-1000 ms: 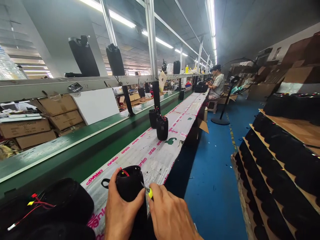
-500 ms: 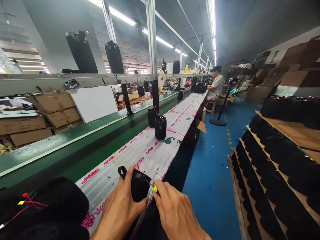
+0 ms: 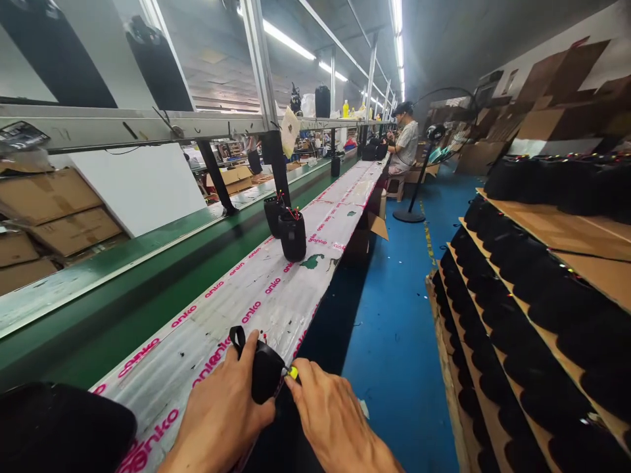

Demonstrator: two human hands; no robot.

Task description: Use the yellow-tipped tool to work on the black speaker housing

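My left hand (image 3: 224, 414) is wrapped round a black fabric-covered cylindrical speaker shell (image 3: 265, 372) with a carry loop, tilted over the bench's front edge. My right hand (image 3: 331, 420) pinches a small tool with a yellow-green tip (image 3: 292, 373) against the shell's right side. Red wire ends show at the shell's top. Both hands sit at the bottom centre of the head view.
The long bench (image 3: 256, 295) is covered in white "anko" plastic, with a green conveyor (image 3: 148, 276) to its left. Two black shells (image 3: 290, 233) stand further along. Stacked black shells on cardboard layers (image 3: 532, 289) fill the right. A seated person (image 3: 405, 141) works far off beside a standing fan (image 3: 426, 164).
The shell went from upright to tilted and lower over the bench edge. The view has shifted right and down, so the wired shells at bottom left have mostly left the frame.
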